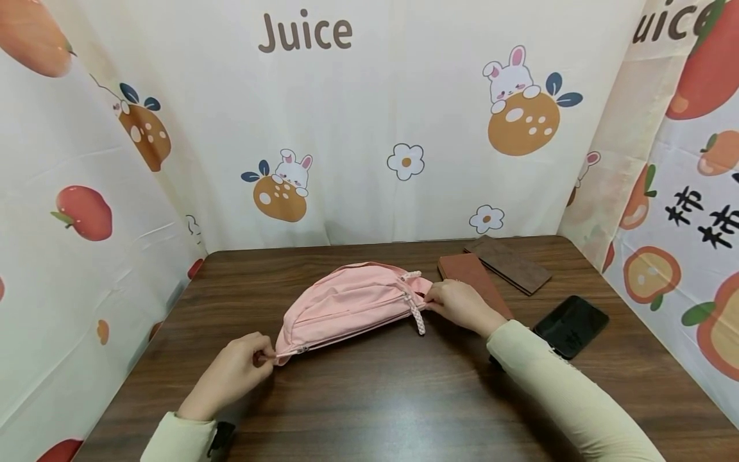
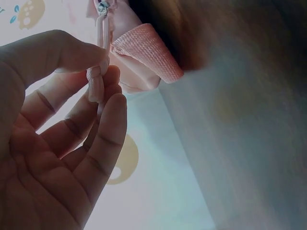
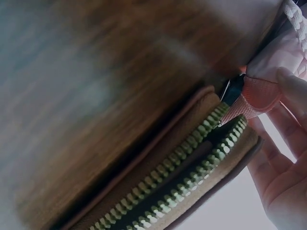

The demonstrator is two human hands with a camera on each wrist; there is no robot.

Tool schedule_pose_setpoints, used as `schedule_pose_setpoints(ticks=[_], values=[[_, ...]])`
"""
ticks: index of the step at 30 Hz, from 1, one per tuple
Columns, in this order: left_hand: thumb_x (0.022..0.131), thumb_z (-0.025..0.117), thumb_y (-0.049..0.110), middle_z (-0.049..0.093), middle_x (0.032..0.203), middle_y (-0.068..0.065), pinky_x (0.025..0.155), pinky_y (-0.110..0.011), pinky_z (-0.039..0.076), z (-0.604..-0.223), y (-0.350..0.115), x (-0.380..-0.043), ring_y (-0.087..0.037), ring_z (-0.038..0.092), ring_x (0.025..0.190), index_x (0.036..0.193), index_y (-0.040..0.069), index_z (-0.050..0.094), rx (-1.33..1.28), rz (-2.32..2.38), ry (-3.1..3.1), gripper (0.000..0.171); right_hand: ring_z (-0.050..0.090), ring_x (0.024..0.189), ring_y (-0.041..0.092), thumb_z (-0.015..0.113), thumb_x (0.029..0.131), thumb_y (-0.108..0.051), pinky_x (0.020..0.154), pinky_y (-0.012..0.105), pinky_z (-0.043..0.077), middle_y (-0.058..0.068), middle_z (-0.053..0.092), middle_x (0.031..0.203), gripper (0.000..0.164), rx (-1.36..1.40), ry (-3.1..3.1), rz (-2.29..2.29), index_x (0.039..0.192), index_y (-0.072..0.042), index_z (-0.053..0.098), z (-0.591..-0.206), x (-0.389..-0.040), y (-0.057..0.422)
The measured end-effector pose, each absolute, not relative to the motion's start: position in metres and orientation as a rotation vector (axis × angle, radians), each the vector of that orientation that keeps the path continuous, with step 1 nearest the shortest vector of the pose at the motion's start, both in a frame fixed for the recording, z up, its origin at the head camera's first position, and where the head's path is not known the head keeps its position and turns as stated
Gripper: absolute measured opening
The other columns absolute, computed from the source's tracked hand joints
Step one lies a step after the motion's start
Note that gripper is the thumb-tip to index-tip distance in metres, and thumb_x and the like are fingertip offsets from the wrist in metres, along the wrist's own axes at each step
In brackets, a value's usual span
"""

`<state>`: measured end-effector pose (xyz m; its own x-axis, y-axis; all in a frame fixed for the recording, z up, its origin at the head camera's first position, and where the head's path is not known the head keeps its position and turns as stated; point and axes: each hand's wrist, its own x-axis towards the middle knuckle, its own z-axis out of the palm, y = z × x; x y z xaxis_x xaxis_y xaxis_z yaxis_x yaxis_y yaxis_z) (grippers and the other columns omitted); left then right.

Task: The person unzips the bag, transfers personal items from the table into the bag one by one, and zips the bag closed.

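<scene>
A pink waist bag point(image 1: 346, 295) lies across the table, its long front edge turned toward me. At its left end, my left hand point(image 1: 237, 369) pinches a pink cord zipper pull point(image 2: 96, 88) between thumb and fingertips; the metal slider shows just above it, beside a ribbed webbing tab point(image 2: 148, 50). My right hand point(image 1: 462, 305) grips the bag's right end, with the thumb on the pink fabric by another webbing piece point(image 3: 259, 93). Braided pulls point(image 1: 417, 319) hang near that end.
Behind my right hand lies a reddish-brown wallet point(image 1: 470, 279), its brass zipper teeth point(image 3: 182, 177) parted in the right wrist view. A dark brown wallet point(image 1: 514, 266) lies farther back. To the right is a black phone point(image 1: 571, 325). Printed curtains point(image 1: 358, 128) enclose the table's back and sides.
</scene>
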<state>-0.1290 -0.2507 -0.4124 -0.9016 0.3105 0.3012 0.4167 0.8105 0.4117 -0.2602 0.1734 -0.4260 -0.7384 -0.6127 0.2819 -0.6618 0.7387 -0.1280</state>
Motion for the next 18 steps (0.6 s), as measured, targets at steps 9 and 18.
schedule_pose_setpoints(ticks=[9,18], values=[[0.075,0.072,-0.002,0.044,0.068,0.009,0.057,-0.019,0.033,-0.4122,-0.2453,-0.1365,-0.002,0.04,0.064,0.07,0.022,0.056,-0.533,-0.671,-2.853,0.029,0.065,0.08,0.016,0.075,0.085,-0.02,0.073,0.036,0.052,-0.006,0.07,0.085,0.005,1.009,-2.707,0.322,0.088,-0.016,0.075,-0.4262,-0.2582,0.1729],[0.077,0.073,0.002,0.048,0.069,0.009,0.059,-0.02,0.034,-0.4107,-0.2438,-0.1366,-0.005,0.043,0.064,0.073,0.022,0.06,-0.517,-0.659,-2.897,0.024,0.064,0.078,0.014,0.076,0.084,-0.018,0.072,0.034,0.052,-0.006,0.07,0.084,0.005,1.005,-2.728,0.353,0.089,-0.015,0.076,-0.4244,-0.2558,0.1716]])
